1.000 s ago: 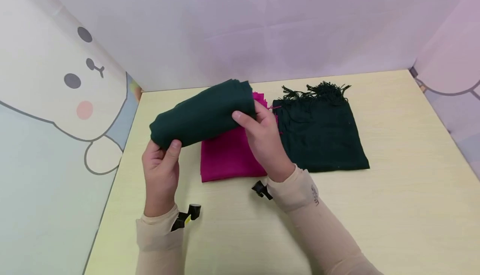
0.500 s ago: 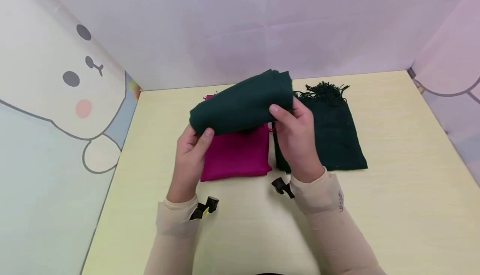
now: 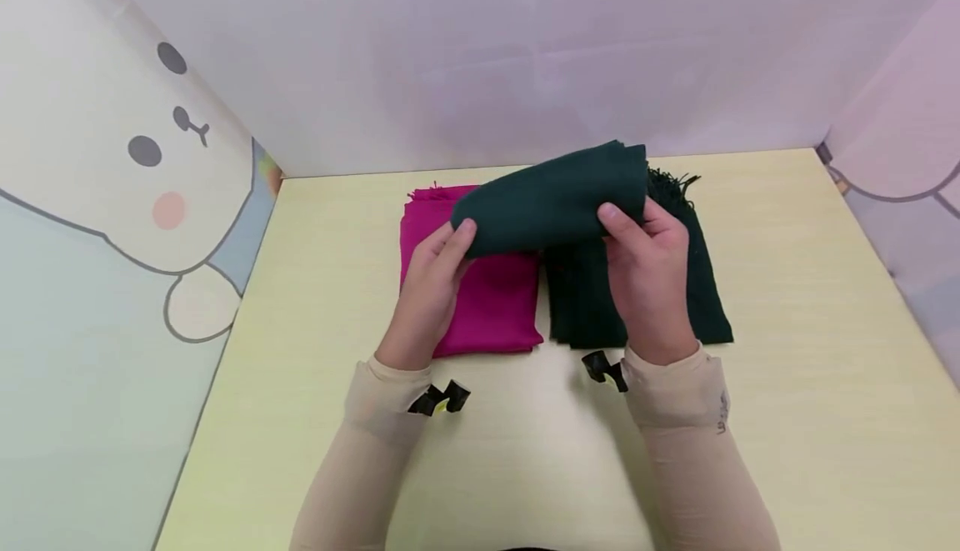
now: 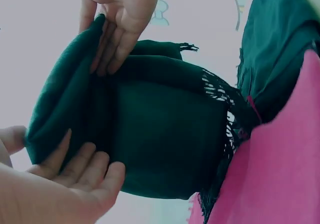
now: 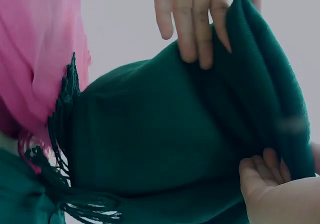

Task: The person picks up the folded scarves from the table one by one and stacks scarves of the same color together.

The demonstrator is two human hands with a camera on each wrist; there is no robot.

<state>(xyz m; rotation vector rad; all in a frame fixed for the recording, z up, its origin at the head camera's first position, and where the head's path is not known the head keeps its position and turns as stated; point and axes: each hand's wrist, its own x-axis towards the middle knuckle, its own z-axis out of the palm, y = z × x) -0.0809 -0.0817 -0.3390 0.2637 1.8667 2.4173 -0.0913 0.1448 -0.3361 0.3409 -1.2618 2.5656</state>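
A folded dark green scarf [image 3: 555, 201] is held up off the table between my two hands. My left hand [image 3: 427, 293] pinches its left end, thumb on the near face and fingers behind. My right hand [image 3: 648, 272] grips the right end in the same way. Both wrist views show the scarf's underside, where a fringed part [image 4: 170, 129] hangs down between the hands. Beneath it lie a folded magenta scarf [image 3: 487, 309] on the left and another folded dark green scarf [image 3: 708, 301] on the right, each partly covered by the held one.
The pale wooden table [image 3: 300, 418] runs back to a light lilac wall [image 3: 525, 59]. A side panel with a cartoon animal face [image 3: 168, 209] stands at the left. Small black wrist cameras jut inward from both sleeves.
Both hands have carried the held scarf to the right, from over the magenta scarf to across both scarves on the table. The two lying scarves have stayed in place.
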